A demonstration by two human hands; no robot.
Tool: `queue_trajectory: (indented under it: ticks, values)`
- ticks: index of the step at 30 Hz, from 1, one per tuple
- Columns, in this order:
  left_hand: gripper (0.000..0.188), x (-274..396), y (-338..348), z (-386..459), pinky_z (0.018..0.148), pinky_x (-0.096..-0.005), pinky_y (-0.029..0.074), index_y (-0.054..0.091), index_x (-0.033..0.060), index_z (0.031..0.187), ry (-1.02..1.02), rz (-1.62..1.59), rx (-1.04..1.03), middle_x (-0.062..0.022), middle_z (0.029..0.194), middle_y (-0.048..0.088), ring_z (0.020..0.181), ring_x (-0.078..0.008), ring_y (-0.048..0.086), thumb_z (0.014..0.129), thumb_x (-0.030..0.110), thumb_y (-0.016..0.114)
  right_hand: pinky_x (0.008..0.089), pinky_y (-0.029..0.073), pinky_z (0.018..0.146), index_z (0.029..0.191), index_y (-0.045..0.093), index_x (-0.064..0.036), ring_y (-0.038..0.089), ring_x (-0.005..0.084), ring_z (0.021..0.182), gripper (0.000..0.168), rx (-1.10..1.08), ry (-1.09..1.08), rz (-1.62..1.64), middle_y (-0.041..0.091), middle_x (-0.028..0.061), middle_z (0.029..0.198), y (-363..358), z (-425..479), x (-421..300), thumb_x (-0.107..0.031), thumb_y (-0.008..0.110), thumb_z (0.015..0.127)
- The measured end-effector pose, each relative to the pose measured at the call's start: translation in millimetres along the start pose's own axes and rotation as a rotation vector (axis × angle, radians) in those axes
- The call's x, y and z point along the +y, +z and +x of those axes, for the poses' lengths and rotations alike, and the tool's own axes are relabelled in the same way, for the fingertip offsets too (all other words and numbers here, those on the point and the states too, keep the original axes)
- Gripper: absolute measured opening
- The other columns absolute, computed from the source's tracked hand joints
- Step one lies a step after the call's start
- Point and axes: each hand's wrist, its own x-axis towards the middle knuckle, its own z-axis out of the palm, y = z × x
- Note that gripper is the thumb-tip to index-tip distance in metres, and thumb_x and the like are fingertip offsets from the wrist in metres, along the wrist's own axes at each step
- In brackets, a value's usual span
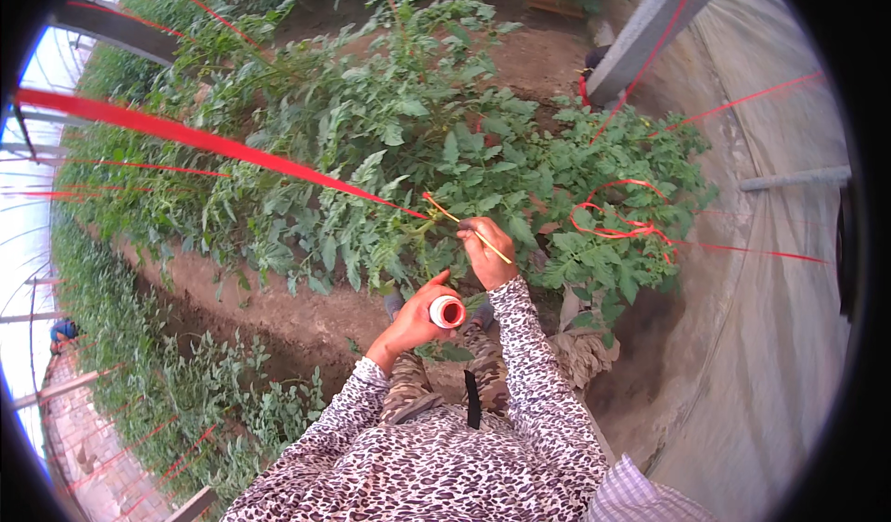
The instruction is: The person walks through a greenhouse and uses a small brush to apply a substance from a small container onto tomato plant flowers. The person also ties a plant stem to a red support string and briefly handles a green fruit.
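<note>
My left hand (pixel 416 315) holds a small white open-mouthed bottle (pixel 444 306), its mouth facing up and its inside coated red. Pinched in my right hand (pixel 489 250) is a thin yellow stick (pixel 454 217) with a red-stained tip. That tip is up and to the left of the fingers, close to the yellow flowers and stem of a tomato plant (pixel 424 228). A taut red plastic string (pixel 278 162) runs down from the upper left to this plant. Leaves hide part of the stem behind my right hand.
Rows of leafy tomato plants (pixel 362 125) stretch ahead and left. A grey concrete post (pixel 644 31) stands at upper right, near a plastic sheet wall (pixel 773 299). Loose red string (pixel 619 231) lies looped over foliage. Bare soil (pixel 278 306) borders my feet. A person (pixel 62 333) is at far left.
</note>
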Motion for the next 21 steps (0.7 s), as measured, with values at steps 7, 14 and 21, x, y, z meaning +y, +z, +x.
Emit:
queue_trajectory:
  ticks: [7,14,21]
  values:
    - [0.051,2.0,-1.0,-2.6,0.105,-0.0405,0.03,0.06,0.0082,0.096,-0.074,-0.069,0.028,-0.0056,0.114,0.057,0.132,-0.0301,0.028,0.049,-0.001,0.077,0.0315,0.048,0.065,0.087,0.058,0.002,0.063,0.0253,0.075,0.009,0.132,-0.002,0.206,0.061,0.0127,0.082,-7.9,-6.2,-11.4,-0.001,0.053,0.08]
    - [0.055,2.0,-0.2,0.1,0.104,-0.0364,0.031,0.059,0.0074,0.101,-0.057,-0.023,-0.015,-0.008,0.124,0.052,0.134,-0.0255,0.026,0.05,-0.002,0.077,0.0293,0.051,0.076,0.102,0.054,0.006,0.064,0.0197,0.083,0.019,0.284,0.061,0.442,0.063,0.0137,0.093,-62.6,-38.4,-31.1,-0.005,0.045,0.091]
    - [0.052,-8.4,5.2,0.1,0.105,-0.0364,0.029,0.058,0.0072,0.099,-0.066,-0.013,-0.025,-0.0046,0.117,0.056,0.135,-0.0263,0.025,0.051,-0.002,0.076,0.032,0.051,0.076,0.105,0.053,0.006,0.063,0.0211,0.084,0.023,0.358,0.119,0.404,0.062,0.0152,0.096,-107.4,-75.4,-39.2,-0.012,0.045,0.093]
